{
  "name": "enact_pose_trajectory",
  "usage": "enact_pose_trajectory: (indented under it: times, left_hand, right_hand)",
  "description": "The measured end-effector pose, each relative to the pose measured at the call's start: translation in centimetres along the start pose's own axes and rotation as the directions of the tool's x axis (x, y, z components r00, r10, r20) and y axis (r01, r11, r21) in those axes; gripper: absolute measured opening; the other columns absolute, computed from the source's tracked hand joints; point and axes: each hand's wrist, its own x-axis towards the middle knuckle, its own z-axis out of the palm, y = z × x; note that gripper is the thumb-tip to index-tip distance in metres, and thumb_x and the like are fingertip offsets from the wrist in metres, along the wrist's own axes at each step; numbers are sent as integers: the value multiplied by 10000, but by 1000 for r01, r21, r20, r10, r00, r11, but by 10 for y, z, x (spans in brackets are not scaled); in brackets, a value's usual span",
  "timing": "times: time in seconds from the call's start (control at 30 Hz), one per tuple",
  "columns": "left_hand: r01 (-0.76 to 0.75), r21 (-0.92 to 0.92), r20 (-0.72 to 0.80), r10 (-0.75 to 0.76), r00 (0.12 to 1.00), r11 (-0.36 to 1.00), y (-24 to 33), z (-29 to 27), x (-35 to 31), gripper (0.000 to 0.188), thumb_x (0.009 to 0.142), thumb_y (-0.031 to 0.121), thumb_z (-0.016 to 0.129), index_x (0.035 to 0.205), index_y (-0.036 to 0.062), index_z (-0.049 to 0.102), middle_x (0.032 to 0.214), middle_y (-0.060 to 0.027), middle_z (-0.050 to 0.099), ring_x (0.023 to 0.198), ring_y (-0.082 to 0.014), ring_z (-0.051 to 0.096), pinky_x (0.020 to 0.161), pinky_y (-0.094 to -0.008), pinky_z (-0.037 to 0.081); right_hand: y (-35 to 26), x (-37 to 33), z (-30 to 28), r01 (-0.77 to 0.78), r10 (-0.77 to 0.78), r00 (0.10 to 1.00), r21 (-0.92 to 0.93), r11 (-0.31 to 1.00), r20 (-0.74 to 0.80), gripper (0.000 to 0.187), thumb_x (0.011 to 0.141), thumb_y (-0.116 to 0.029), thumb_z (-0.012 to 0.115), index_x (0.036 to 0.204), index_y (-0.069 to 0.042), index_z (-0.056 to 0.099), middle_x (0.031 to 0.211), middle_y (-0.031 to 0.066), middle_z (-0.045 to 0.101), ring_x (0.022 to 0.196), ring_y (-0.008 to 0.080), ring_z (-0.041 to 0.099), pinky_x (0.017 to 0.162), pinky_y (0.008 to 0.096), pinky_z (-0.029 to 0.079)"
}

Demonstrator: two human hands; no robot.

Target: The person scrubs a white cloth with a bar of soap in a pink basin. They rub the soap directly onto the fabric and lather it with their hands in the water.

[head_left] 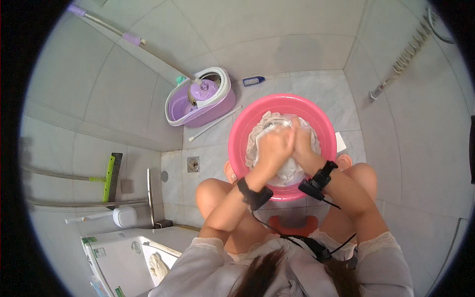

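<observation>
A pink basin (236, 143) stands on the floor between my knees. In it lies bunched wet white cloth (288, 171), with off-white ruffled fabric (258, 129) along its left side. Above the cloth my left hand (276, 146) is closed in a fist, its knuckles up. Pressed against it, my right hand (302, 138) is partly blurred, with its fingers close together. White fabric shows around and between the hands; the fingertips and the exact grip are hidden. Each wrist wears a black strap with a small device.
A purple mop bucket (217, 113) with a mop (168, 60) leaning in it stands at the far left of the basin. Nearby lie a blue scrubbing brush (254, 80) and a white rod (215, 123). A floor drain (193, 164) and a green squeegee (109, 179) are further left.
</observation>
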Motion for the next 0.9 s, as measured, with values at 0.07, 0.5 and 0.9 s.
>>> enact_pose_trajectory:
  times: [0.07, 0.5, 0.9]
  left_hand:
    - [-177, 127, -86, 188, 978, 976, -9, 5, -6, 320, 862, 251, 491, 638, 41, 580, 647, -182, 575, 518, -332, 556, 454, -395, 416]
    - [74, 14, -34, -73, 997, 997, -8, 4, 2, 252, 818, 198, 553, 620, 44, 578, 598, -144, 573, 500, -336, 536, 476, -408, 427]
    - [-168, 52, 47, 166, 985, 984, -16, 5, -5, 314, 856, 233, 477, 635, 41, 591, 644, -143, 585, 548, -323, 560, 485, -404, 433]
  right_hand:
    - [0, -10, 9, 36, -35, 998, 18, 999, -52, 290, 878, -233, 493, 740, 8, 574, 678, 48, 571, 613, 110, 518, 525, 286, 410]
    - [-4, -16, 15, 179, -179, 981, 1, 984, -79, 211, 879, -193, 493, 744, -44, 555, 688, 10, 539, 594, 90, 500, 491, 259, 387]
    - [-2, -14, 10, 38, -42, 999, 145, 989, 25, 211, 867, -177, 502, 762, -5, 565, 670, 29, 539, 582, 117, 524, 514, 275, 429]
